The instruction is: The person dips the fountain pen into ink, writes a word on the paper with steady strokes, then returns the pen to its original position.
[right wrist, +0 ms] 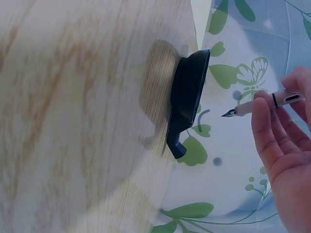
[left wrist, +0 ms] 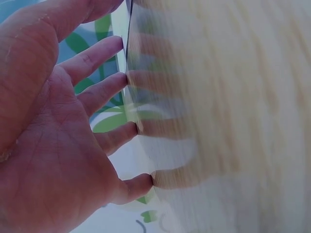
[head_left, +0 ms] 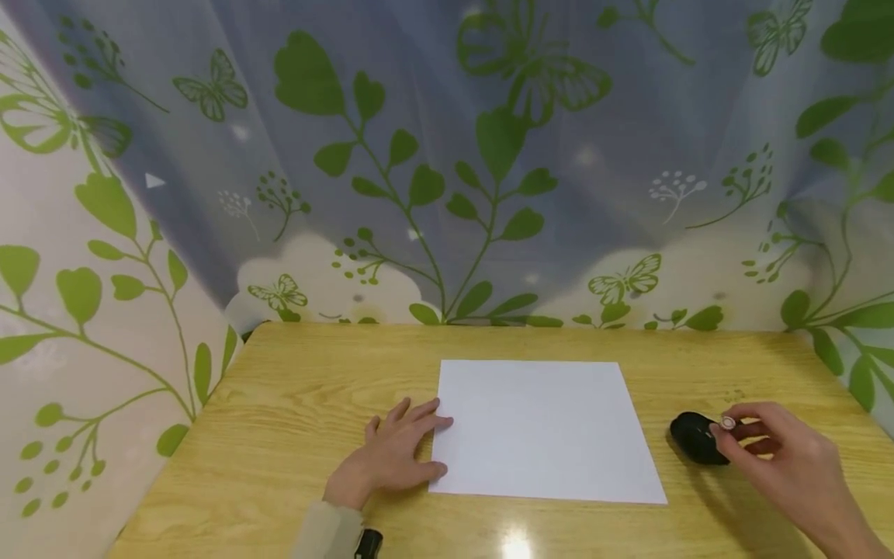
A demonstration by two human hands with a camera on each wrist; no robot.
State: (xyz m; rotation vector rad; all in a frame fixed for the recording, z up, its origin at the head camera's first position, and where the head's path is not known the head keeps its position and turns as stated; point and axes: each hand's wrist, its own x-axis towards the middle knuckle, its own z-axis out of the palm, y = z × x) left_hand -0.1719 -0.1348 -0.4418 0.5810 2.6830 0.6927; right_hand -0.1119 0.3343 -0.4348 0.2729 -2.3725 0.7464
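Observation:
A blank white sheet of paper [head_left: 541, 431] lies flat on the wooden table. My left hand [head_left: 398, 446] rests at its left edge with fingers spread; in the left wrist view the fingertips [left wrist: 131, 128] touch the glossy surface. In my right hand [head_left: 796, 458], a fountain pen [right wrist: 245, 108] with a pale barrel is pinched between thumb and fingers, its bare metal nib [right wrist: 228, 113] pointing toward the table, apart from it. Just beside and below that hand stands a small black dish [right wrist: 192, 87] with a short bent stem. The dish's inside is hidden in the right wrist view.
The wood-grain table [head_left: 293, 388] ends at a curtain [head_left: 419, 155] printed with green leaves and butterflies, which also hangs along both sides. A dark band or device [head_left: 369, 543] shows at my left cuff.

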